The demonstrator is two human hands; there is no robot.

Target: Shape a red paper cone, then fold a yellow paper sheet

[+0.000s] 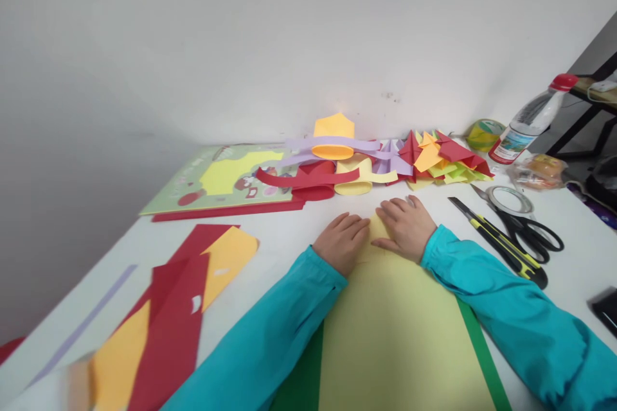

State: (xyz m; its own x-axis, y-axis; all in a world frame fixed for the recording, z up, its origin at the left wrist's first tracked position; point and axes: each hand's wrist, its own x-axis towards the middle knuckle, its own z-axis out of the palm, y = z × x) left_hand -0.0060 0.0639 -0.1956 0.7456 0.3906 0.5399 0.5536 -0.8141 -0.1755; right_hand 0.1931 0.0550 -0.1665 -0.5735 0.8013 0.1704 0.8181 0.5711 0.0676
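A pale yellow paper sheet [390,327] lies on the white table [289,237] in front of me, on top of a green sheet [475,340]. Both my hands rest on its far end. My left hand [341,241] presses down with fingers curled and close together. My right hand [407,225] lies flat, fingers stretched toward the left, over the sheet's folded top corner. Both arms wear teal sleeves.
Red and orange paper pieces [178,308] lie at the left. A pile of folded coloured paper shapes [385,157] and a picture book [226,180] sit by the wall. Scissors [523,225], a utility knife [501,244], tape rolls [508,198] and a bottle [530,119] are at the right.
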